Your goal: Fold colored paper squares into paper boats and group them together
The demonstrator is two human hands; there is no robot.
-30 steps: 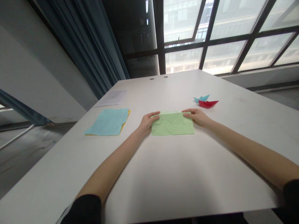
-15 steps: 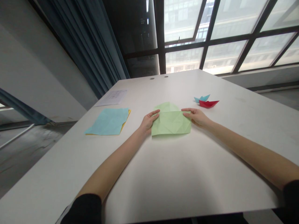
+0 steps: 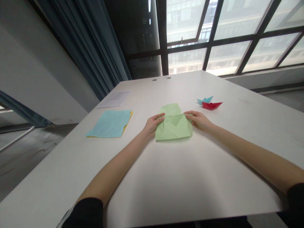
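Note:
A creased sheet of light green paper (image 3: 174, 128) is held between my two hands over the middle of the table. A fold runs across it, with a smaller flap standing up behind the fold. My left hand (image 3: 153, 123) pinches the left end of the fold between thumb and fingers. At the right end, my right hand (image 3: 198, 119) grips the paper the same way. The lower part of the sheet hangs toward me, its front edge close to the tabletop; whether it touches I cannot tell.
The white table (image 3: 166, 183) carries a light blue paper sheet (image 3: 110, 123) over a yellow sheet (image 3: 127, 124) on the left. Behind them lies a printed page (image 3: 115, 99). A red paper boat (image 3: 212, 106) and a blue paper boat (image 3: 204, 100) stand at the right.
My hands have come slightly closer together. The green paper's sides have drawn inward, and its rear flap now looks narrower with a flatter top.

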